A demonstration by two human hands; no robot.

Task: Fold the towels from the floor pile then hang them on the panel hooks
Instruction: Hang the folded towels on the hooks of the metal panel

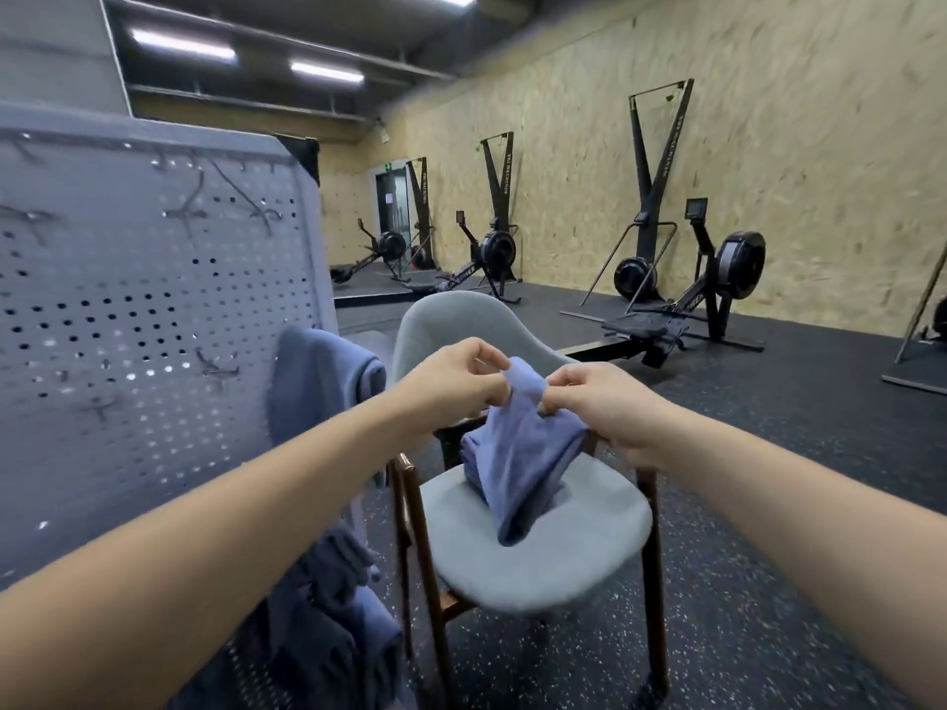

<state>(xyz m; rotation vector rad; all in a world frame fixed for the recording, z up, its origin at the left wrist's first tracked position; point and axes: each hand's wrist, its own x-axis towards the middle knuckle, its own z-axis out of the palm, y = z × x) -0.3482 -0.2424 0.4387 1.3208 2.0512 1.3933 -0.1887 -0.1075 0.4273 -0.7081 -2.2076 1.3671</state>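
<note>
Both hands are up close together over the chair (538, 566), each clamped on the same blue towel (517, 453). The left hand (451, 384) pinches the towel's top edge with curled fingers. The right hand (607, 407) grips the bunched cloth just beside it, knuckles toward the camera. The towel hangs from the hands in a loose fold, and its lower end touches the grey seat.

A grey pegboard panel (153, 299) stands left of the chair, with dark hooks (189, 207) on its upper part, blurred. A second towel (320, 386) hangs at the panel's right edge, just beside the chair back. Dark towels (333, 622) are bunched low down between the panel and the chair; whether they hang or lie on the floor cannot be told.

Writing: the near rower (717, 279) and the far rower (471, 271) carry white rail lettering, partly readable as "…OWER". The ski machines (658, 161) against the chipboard wall (794, 146) have vertical white text, too blurred to be sure of. A green sign (385, 168) sits over the far door, unreadable. The floor (768, 556) is black and speckled.
</note>
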